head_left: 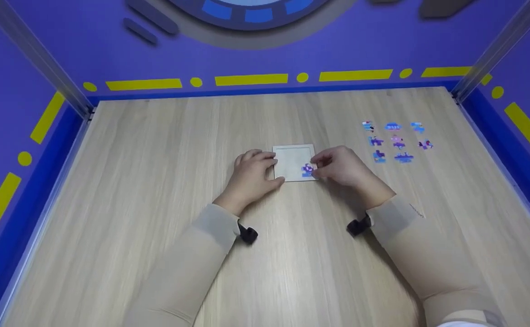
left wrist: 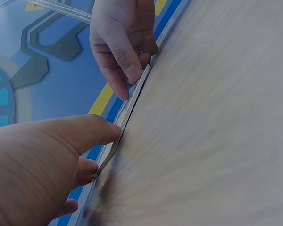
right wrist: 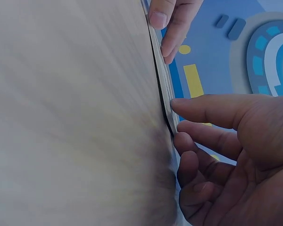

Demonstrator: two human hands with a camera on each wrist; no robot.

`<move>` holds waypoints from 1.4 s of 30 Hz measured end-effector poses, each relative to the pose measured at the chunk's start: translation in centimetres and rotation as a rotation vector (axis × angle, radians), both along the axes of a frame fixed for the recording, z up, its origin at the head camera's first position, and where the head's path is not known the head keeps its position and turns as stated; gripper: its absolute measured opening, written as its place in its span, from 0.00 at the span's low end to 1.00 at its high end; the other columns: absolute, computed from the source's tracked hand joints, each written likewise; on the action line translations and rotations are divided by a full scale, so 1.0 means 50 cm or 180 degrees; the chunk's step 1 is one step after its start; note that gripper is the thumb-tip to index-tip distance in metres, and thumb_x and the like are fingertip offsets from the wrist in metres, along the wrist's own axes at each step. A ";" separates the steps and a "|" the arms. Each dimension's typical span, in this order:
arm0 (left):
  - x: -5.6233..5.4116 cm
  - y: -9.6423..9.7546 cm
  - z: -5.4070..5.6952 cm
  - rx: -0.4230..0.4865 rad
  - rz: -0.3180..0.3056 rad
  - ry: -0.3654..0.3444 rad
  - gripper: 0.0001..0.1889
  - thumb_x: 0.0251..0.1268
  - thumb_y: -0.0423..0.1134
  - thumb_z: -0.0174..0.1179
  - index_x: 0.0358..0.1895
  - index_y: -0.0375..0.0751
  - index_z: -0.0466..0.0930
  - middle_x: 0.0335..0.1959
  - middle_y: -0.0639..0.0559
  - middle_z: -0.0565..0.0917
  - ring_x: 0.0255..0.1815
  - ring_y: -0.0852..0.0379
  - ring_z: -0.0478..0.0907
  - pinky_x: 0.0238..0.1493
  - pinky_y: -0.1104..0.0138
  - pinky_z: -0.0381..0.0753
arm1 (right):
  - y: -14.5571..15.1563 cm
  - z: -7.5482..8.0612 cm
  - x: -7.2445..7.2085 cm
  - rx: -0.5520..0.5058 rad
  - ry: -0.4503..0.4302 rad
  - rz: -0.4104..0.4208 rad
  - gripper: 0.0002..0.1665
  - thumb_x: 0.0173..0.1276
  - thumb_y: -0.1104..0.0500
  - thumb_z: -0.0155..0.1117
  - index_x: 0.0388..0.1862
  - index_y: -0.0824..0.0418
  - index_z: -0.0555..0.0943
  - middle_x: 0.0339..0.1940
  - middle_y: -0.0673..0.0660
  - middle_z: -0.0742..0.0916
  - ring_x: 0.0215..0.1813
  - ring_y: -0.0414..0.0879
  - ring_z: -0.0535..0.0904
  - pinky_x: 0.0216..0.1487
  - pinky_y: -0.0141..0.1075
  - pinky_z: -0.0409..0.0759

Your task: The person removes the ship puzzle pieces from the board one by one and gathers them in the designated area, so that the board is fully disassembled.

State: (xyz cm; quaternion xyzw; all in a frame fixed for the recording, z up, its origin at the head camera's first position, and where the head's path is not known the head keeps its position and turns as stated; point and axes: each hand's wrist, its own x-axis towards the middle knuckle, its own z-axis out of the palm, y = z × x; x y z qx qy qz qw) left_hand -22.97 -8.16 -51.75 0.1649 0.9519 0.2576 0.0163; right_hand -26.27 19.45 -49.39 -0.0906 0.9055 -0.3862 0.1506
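A small square puzzle tray [head_left: 292, 159] with a pale raised rim lies near the table's middle. One purple and blue jigsaw piece [head_left: 307, 170] sits in its lower right corner. My left hand [head_left: 252, 178] grips the tray from the left, thumb at the near edge and fingers along the left rim. In the left wrist view, the left thumb [left wrist: 101, 131] presses the tray's edge. From the right, my right hand [head_left: 341, 167] pinches at the jigsaw piece with thumb and forefinger, close over the rim. The right wrist view shows the right thumb [right wrist: 198, 109] at the tray's edge; the piece is hidden there.
Several loose jigsaw pieces [head_left: 398, 141] lie in loose rows to the right, beyond my right hand. The wooden table [head_left: 156, 150] is bounded by a blue and yellow back wall [head_left: 256, 59] and side panels. Black straps circle both wrists.
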 end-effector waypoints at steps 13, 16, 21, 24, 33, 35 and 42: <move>0.000 -0.002 0.003 -0.0035 0.0004 0.0032 0.33 0.76 0.58 0.73 0.75 0.42 0.86 0.83 0.50 0.80 0.88 0.39 0.68 0.91 0.40 0.59 | -0.008 0.003 0.003 0.0144 0.0026 0.0097 0.20 0.72 0.64 0.78 0.62 0.63 0.93 0.51 0.62 0.92 0.45 0.50 0.80 0.42 0.35 0.79; 0.000 -0.002 0.003 -0.0039 0.0010 0.0043 0.33 0.76 0.58 0.73 0.74 0.42 0.86 0.83 0.50 0.80 0.88 0.39 0.68 0.92 0.40 0.59 | -0.010 0.003 0.001 0.0151 0.0066 0.0130 0.17 0.73 0.65 0.77 0.59 0.63 0.94 0.50 0.63 0.93 0.43 0.49 0.81 0.41 0.35 0.79; 0.001 -0.004 0.004 -0.0039 0.0012 0.0039 0.32 0.76 0.58 0.73 0.74 0.42 0.86 0.83 0.50 0.80 0.89 0.39 0.68 0.91 0.40 0.60 | -0.015 0.006 0.001 0.0171 0.0069 0.0149 0.19 0.73 0.66 0.76 0.62 0.63 0.92 0.44 0.59 0.88 0.44 0.49 0.78 0.41 0.36 0.78; 0.001 -0.003 0.004 -0.0041 0.0003 0.0041 0.32 0.76 0.58 0.73 0.74 0.42 0.86 0.83 0.50 0.80 0.88 0.39 0.68 0.91 0.41 0.60 | -0.016 0.006 0.001 0.0177 0.0060 0.0177 0.23 0.73 0.66 0.76 0.66 0.63 0.90 0.44 0.58 0.86 0.44 0.50 0.78 0.42 0.37 0.78; -0.001 -0.001 0.000 -0.0045 -0.0015 0.0023 0.32 0.76 0.57 0.73 0.74 0.42 0.86 0.83 0.50 0.80 0.89 0.39 0.68 0.92 0.40 0.59 | -0.013 0.004 0.002 0.0215 0.0067 0.0197 0.19 0.73 0.66 0.76 0.61 0.62 0.94 0.45 0.60 0.90 0.44 0.50 0.78 0.43 0.37 0.78; -0.002 0.000 -0.001 -0.0049 -0.0009 0.0001 0.32 0.76 0.57 0.73 0.75 0.42 0.86 0.83 0.50 0.80 0.89 0.39 0.67 0.92 0.40 0.58 | -0.013 0.005 0.003 0.0220 0.0039 0.0155 0.17 0.73 0.67 0.77 0.60 0.62 0.94 0.45 0.60 0.90 0.44 0.50 0.78 0.43 0.37 0.78; -0.003 0.001 -0.002 -0.0027 -0.0004 -0.0022 0.33 0.76 0.57 0.73 0.75 0.42 0.86 0.83 0.50 0.80 0.89 0.39 0.67 0.92 0.40 0.58 | -0.014 0.004 0.003 0.0223 -0.0022 0.0075 0.12 0.74 0.67 0.76 0.54 0.63 0.95 0.43 0.58 0.90 0.42 0.48 0.79 0.41 0.36 0.78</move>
